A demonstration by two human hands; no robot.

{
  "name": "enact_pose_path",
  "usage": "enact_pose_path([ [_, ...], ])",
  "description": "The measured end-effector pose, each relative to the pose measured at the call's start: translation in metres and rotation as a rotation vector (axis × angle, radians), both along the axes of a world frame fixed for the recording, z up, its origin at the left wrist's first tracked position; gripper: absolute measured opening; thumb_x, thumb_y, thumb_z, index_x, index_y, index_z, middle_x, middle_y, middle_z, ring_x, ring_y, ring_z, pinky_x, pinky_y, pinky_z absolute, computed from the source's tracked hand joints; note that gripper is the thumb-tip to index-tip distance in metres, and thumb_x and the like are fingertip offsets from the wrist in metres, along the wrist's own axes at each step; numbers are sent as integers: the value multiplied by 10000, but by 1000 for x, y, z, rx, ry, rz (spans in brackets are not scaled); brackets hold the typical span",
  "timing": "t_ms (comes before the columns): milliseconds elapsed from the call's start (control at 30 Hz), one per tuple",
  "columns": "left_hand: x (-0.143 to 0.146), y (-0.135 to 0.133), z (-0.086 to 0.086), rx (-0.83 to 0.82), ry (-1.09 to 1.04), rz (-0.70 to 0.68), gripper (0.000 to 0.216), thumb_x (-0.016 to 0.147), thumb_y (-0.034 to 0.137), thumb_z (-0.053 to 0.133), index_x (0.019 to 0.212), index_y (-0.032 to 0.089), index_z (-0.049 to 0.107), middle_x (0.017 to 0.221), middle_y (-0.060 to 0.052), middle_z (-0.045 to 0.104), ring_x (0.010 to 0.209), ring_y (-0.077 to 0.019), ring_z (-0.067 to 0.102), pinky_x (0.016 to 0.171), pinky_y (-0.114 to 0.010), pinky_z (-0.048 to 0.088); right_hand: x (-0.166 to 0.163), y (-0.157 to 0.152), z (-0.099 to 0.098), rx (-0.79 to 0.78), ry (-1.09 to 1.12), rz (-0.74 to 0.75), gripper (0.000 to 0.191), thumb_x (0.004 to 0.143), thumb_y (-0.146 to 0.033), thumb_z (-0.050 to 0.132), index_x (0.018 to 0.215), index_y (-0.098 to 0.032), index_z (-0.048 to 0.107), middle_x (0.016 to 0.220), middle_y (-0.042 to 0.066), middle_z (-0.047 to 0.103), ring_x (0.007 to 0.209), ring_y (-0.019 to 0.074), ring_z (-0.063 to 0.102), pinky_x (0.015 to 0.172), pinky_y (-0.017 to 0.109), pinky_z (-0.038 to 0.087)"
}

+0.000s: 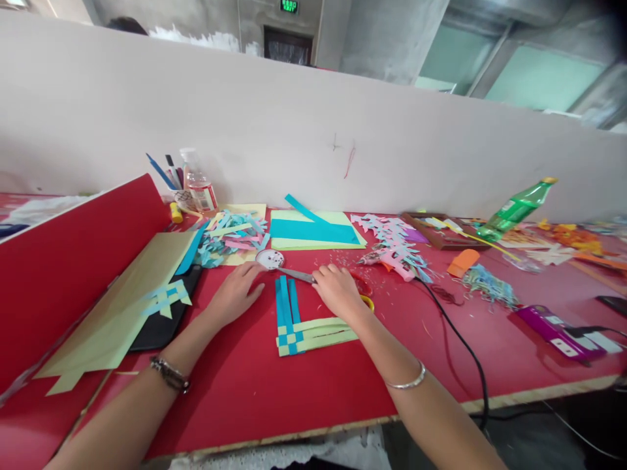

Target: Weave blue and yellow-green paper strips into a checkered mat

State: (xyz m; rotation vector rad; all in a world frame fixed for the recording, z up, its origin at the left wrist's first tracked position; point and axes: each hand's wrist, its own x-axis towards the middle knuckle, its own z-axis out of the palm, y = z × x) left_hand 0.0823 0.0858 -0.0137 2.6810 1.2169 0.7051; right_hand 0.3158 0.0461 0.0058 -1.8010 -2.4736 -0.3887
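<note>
My left hand [238, 292] rests on the red tabletop with its fingers stretched out, beside a small round white dish [270, 259] holding tiny bits. My right hand [337, 288] has its fingers closed over a pair of scissors [296, 275]. Their blades point left toward the dish, and red and yellow handle loops show past the hand. Between my forearms lies a woven paper piece [290, 341], blue strips crossing pale green ones. The blue ends run away from me and the green ends run right, partly under my right forearm.
Pale green and blue paper sheets [313, 230] lie behind, beside a heap of paper scraps [235, 234]. On the right are a pink glue gun [398, 264] with a black cord, a tilted green bottle [516, 210] and a purple power strip [558, 331]. A red board [98, 261] stands left.
</note>
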Motion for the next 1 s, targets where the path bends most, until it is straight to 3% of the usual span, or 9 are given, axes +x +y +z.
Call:
enact_pose_path([
  [100, 0, -3, 4, -51, -12, -62, 252, 803, 314, 437, 1012, 194, 511, 1095, -82, 492, 1034, -212, 466, 914, -376, 382, 2, 0, 1, -11, 36, -14, 182, 844, -202, 428, 964, -148, 552, 949, 110, 572, 909, 232, 488, 732, 348, 383],
  [200, 1, -10, 7, -131, 14, -164, 335, 784, 393, 472, 1069, 218, 494, 1156, -80, 453, 1090, -219, 429, 935, -373, 365, 1, -4, 5, 7, 148, 74, 227, 853, -181, 399, 1040, -151, 525, 964, 107, 550, 900, 211, 495, 768, 344, 378],
  [367, 0, -17, 6, -271, 167, -285, 815, 632, 605, 562, 1307, 246, 277, 1381, -115, 207, 1260, -316, 210, 1005, -458, 252, -9, -14, 8, -106, 478, 427, 262, 820, -303, 480, 1050, -176, 485, 1007, 69, 523, 957, 176, 476, 836, 302, 366],
  [467, 0, -18, 4, -319, 223, -307, 983, 544, 670, 582, 1344, 248, 195, 1411, -130, 133, 1266, -363, 171, 1001, -498, 231, -14, -16, 5, -167, 580, 483, 142, 805, -252, 474, 923, -175, 496, 935, 55, 526, 913, 164, 479, 803, 292, 379],
  [633, 4, -21, 3, -266, 203, -380, 912, 578, 660, 563, 1326, 249, 241, 1383, -130, 202, 1242, -349, 230, 990, -480, 260, -13, -15, 3, -290, 583, 468, 133, 760, -161, 457, 885, -168, 503, 871, 38, 528, 821, 143, 488, 753, 271, 393],
  [833, 9, -22, 5, -210, 112, -414, 765, 631, 607, 563, 1254, 216, 356, 1279, -126, 347, 1170, -292, 340, 955, -423, 327, 0, -14, 12, -529, 465, 564, 512, 702, -436, 580, 1142, -203, 459, 1130, 71, 475, 1051, 197, 428, 891, 330, 337],
  [1000, 9, -21, 5, -229, 160, -423, 739, 628, 584, 580, 1253, 252, 366, 1298, -102, 342, 1174, -300, 337, 959, -439, 310, 6, -25, 9, -485, 433, 538, 652, 620, -503, 632, 1164, -216, 416, 1152, 73, 474, 1096, 219, 394, 968, 401, 221],
])
